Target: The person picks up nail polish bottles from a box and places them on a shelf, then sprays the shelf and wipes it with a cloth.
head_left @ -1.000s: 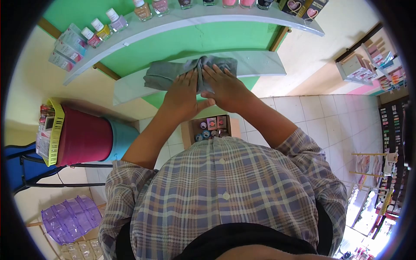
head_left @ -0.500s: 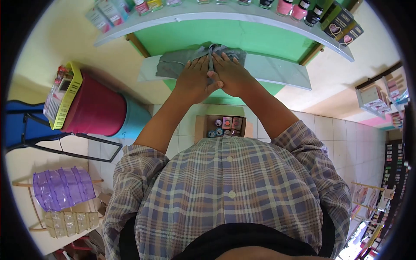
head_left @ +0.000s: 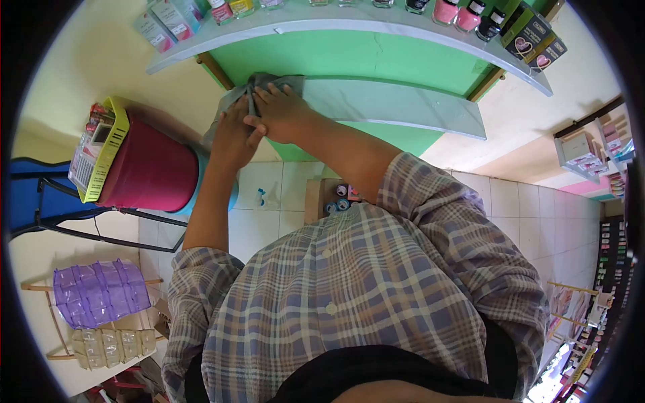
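A grey cloth (head_left: 227, 101) lies bunched over the left end of the lower white shelf (head_left: 396, 106), partly hanging past its front edge. My left hand (head_left: 236, 133) rests on the cloth with its fingers stretched forward. Beside it, my right hand (head_left: 283, 115) also presses flat on the cloth, fingers spread. The two hands touch at the thumbs, and a fold of cloth stands up between them. Part of the cloth is hidden under my palms.
Above runs an upper shelf (head_left: 322, 25) with nail polish bottles (head_left: 446, 11) and small boxes (head_left: 527, 33). A maroon bin (head_left: 151, 164) carrying a yellow basket (head_left: 114, 151) stands left. On the tiled floor, a cardboard box (head_left: 314, 200) holding small containers is partly hidden by my body.
Both hands have slid left along the lower shelf with the cloth, from its middle to its left end. The shelf's middle is now uncovered.
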Demonstrator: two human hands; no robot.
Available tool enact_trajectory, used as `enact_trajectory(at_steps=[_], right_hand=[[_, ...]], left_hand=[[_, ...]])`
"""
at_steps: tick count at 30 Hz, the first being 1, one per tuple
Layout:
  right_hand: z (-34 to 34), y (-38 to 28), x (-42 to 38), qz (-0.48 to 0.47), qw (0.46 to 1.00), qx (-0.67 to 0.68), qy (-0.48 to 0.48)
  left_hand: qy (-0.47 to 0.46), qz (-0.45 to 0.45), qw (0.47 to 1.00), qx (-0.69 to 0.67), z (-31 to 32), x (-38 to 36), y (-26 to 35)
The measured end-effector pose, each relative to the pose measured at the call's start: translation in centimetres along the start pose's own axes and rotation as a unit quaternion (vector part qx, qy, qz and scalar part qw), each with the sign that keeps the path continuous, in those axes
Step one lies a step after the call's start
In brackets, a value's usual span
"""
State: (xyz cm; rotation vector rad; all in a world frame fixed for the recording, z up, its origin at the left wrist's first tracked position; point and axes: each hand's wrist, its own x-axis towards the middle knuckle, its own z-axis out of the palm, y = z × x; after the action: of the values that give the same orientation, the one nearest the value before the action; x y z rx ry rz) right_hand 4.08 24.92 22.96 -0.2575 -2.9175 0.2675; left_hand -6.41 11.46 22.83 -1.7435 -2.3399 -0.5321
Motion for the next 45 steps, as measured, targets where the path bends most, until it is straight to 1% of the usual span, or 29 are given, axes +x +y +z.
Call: enact_trajectory(at_steps=[1,3,5,7,10,12,14,16,17,18,20,21,22,24,25,27,29,31,32,33,34,35,36,37,38,40,41,43,45], right_hand=[[-0.2,-0.2,0.1,0.004,1.000,-0.005,0.005],[0.0,0.0,0.0,0.014,1.000,-0.007,0.015],[0.2,0.5,-0.6,0.000,1.000,-0.002,0.009],[0.2,1.3,-1.3,0.012,1.000,0.000,0.015],[-0.4,2.4,-3.4,0.037,0.999,0.001,0.016],[-0.8,3.4,-4.8,0.048,0.999,-0.005,0.014],[-1.2,4.5,-6.3,0.084,0.996,-0.003,0.018],[-1.6,5.5,-7.6,0.100,0.995,0.001,0.014],[-1.8,6.1,-8.4,0.116,0.993,0.007,0.012],[-1.9,6.6,-9.2,0.115,0.993,0.008,0.010],[-2.1,7.5,-10.8,0.137,0.990,0.008,0.016],[-2.4,7.7,-11.8,0.131,0.991,0.012,0.016],[-2.8,7.5,-13.0,0.138,0.990,0.007,0.016],[-3.1,6.8,-14.5,0.134,0.991,0.004,0.017],[-3.2,6.2,-15.3,0.134,0.991,-0.007,0.018],[-3.3,5.2,-16.0,0.131,0.991,-0.018,0.024],[-3.2,4.0,-15.7,0.114,0.993,-0.025,0.015],[-2.9,2.9,-14.2,0.110,0.994,-0.023,0.013],[-2.9,2.2,-13.2,0.097,0.995,0.001,0.004],[-2.8,1.6,-11.9,0.086,0.996,0.023,-0.005],[-2.2,1.2,-10.6,0.066,0.998,0.017,0.001],[-1.4,1.1,-9.2,0.047,0.999,0.012,0.006],[-0.9,0.9,-8.1,0.056,0.998,0.009,0.008],[-0.7,1.0,-7.4,0.037,0.999,-0.003,0.018],[-0.6,1.1,-6.6,0.017,0.999,-0.014,0.026],[-0.6,1.6,-5.9,0.022,0.999,-0.024,0.029],[-0.7,1.9,-5.8,0.021,0.999,-0.033,0.029],[-1.1,3.0,-6.1,0.031,0.999,-0.029,0.020],[-1.8,3.8,-6.6,0.043,0.999,-0.027,0.006]], left_hand=[[-0.003,0.003,1.000,-0.002,0.1,0.0,-0.3],[0.025,0.016,0.999,0.017,0.5,0.1,-1.0],[0.025,0.028,0.999,0.031,1.1,0.5,-1.2],[0.028,0.037,0.998,0.043,1.7,1.2,-1.3],[0.012,0.064,0.998,0.018,2.5,2.3,0.9],[-0.005,0.097,0.995,-0.009,3.1,3.2,2.5],[-0.019,0.102,0.994,-0.016,3.5,3.9,4.1],[-0.034,0.104,0.994,-0.023,4.2,4.7,5.8],[-0.038,0.124,0.991,-0.035,4.6,5.2,6.5],[-0.044,0.144,0.988,-0.048,4.9,5.5,7.5],[-0.053,0.142,0.986,-0.065,4.9,5.6,9.5],[-0.060,0.142,0.985,-0.081,4.8,5.6,10.3],[-0.061,0.136,0.986,-0.075,5.0,5.3,11.0],[-0.060,0.168,0.982,-0.060,5.3,4.6,12.0],[-0.059,0.163,0.983,-0.055,5.1,3.8,12.0],[-0.043,0.189,0.977,-0.092,4.4,2.5,12.2],[-0.032,0.184,0.979,-0.078,3.7,1.5,11.5],[-0.040,0.148,0.982,-0.113,2.7,0.6,10.4],[-0.040,0.153,0.981,-0.114,2.4,0.1,9.4],[-0.025,0.134,0.985,-0.102,2.2,-0.3,8.0],[-0.011,0.116,0.989,-0.092,2.0,-0.6,6.8],[-0.013,0.124,0.988,-0.097,1.8,-0.8,5.5],[0.007,0.122,0.987,-0.106,1.5,-0.8,4.2],[0.028,0.122,0.986,-0.113,1.5,-0.4,3.9],[0.027,0.130,0.985,-0.114,1.4,0.0,3.7],[0.052,0.122,0.989,-0.069,1.6,0.4,3.5],[0.050,0.126,0.988,-0.072,1.9,0.7,3.6],[0.042,0.129,0.991,-0.017,2.6,1.8,3.9],[0.033,0.130,0.991,-0.015,3.2,2.8,4.7]])
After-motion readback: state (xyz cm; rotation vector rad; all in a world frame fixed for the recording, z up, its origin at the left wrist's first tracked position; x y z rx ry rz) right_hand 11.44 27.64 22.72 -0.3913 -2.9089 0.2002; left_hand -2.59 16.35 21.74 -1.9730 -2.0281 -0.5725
